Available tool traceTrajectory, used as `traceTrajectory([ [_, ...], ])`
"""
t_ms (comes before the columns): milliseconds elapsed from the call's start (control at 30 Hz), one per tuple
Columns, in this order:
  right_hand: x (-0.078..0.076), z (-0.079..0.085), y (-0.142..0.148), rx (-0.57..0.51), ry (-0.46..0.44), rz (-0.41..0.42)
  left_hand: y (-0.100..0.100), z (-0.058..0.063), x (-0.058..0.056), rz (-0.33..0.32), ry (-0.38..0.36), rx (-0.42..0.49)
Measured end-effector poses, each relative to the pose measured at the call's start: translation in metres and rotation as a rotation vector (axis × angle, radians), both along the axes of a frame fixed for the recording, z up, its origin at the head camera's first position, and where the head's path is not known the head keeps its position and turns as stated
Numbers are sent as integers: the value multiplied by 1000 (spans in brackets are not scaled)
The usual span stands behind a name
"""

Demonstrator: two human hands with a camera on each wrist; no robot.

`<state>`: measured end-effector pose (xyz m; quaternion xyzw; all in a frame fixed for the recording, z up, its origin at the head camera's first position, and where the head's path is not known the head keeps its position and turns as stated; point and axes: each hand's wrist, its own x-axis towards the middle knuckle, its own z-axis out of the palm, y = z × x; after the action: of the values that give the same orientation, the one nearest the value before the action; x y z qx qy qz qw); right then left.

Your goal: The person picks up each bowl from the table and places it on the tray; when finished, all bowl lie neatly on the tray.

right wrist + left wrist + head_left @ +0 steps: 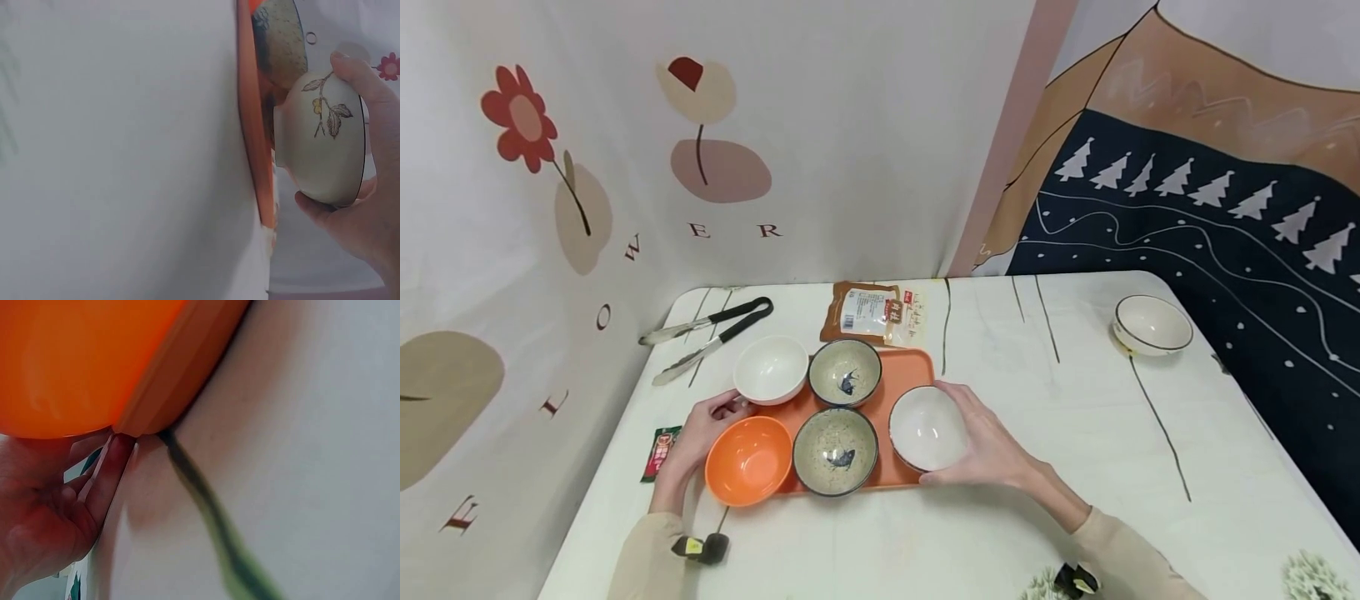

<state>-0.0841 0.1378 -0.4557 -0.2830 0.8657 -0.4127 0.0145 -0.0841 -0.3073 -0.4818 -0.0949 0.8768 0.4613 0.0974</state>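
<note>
My right hand grips a white bowl by its side, thumb and fingers spread around the rim. In the right wrist view a brown leaf sprig shows on this bowl, and its foot is close over the right end of the orange tray. At the tray's left edge, my left hand holds the edge between a plain white bowl and an orange bowl. The orange bowl hides part of its fingers in the left wrist view. Two speckled bowls stand mid-tray.
Black-handled tongs lie behind at the left. A brown food packet lies behind the tray. By my left wrist is a small red and green packet. Another white bowl stands at the far right of the table.
</note>
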Motion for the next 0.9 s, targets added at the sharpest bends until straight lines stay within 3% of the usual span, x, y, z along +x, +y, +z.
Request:
traceTrajectory([
  [400, 1, -13, -11, 37, -9, 53, 0, -1, 0, 7, -11, -2],
  [900, 0, -4, -6, 127, 16, 148, 1, 1, 1, 12, -16, -2],
])
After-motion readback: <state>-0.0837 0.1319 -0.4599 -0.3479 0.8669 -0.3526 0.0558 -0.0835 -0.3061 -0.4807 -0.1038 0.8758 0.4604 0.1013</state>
